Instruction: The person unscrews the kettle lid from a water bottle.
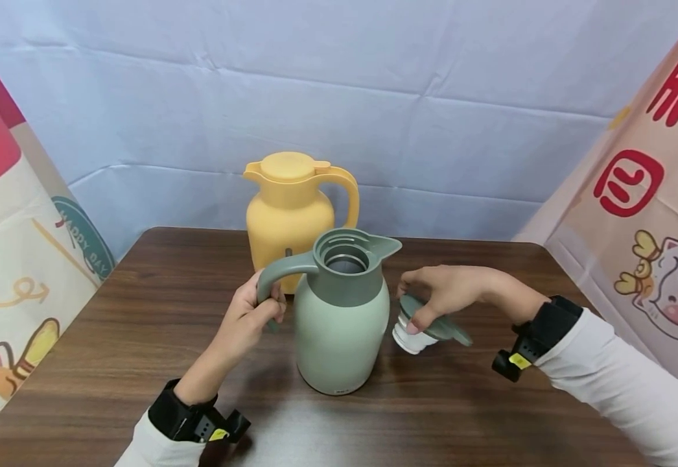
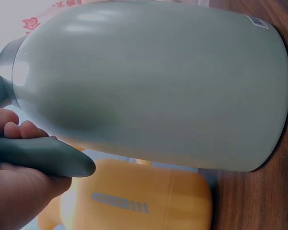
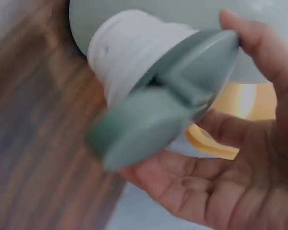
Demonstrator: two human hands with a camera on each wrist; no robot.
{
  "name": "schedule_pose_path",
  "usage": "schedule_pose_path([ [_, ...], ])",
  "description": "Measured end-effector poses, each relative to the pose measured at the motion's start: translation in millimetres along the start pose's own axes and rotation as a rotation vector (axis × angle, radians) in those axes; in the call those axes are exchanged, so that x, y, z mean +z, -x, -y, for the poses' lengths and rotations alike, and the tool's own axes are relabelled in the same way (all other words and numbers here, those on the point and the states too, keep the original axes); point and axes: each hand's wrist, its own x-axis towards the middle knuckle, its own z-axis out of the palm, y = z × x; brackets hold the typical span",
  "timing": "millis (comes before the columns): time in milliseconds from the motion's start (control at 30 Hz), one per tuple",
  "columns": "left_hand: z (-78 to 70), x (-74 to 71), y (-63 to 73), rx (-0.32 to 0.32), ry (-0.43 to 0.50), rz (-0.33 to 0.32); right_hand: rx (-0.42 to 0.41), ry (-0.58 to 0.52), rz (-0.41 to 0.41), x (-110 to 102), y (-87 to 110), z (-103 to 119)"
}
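Observation:
A light green thermos jug (image 1: 341, 337) stands upright on the table, its dark green neck uncovered and its spout pointing right. My left hand (image 1: 251, 311) grips the jug's handle (image 2: 48, 155), fingers wrapped round it. To the right of the jug, my right hand (image 1: 446, 292) holds the jug's lid (image 3: 149, 115), a green cap with a white threaded plug (image 1: 411, 336). The lid is tilted and held by thumb and fingers, with the plug end towards the jug's side. Whether the plug touches the table cannot be told.
Behind the green jug stands a yellow thermos jug (image 1: 283, 220) with its lid on, partly hidden. Both are on a dark wooden table (image 1: 158, 311). A pale blue cloth (image 1: 315, 84) hangs behind, with printed sheets (image 1: 625, 259) at both sides.

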Motion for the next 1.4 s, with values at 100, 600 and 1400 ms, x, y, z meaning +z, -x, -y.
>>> schedule_pose_path([
  [100,-0.2,0.9,-0.2,-0.003,-0.006,-0.003,0.093,-0.26,0.021,2,5.2,-4],
  [600,0.9,1.1,-0.3,-0.019,-0.026,-0.008,0.049,-0.735,-0.18,37,18.4,-40],
  [1400,-0.4,0.8,1.1,-0.044,-0.034,-0.024,-0.048,-0.746,-0.188,43,26.6,-37],
])
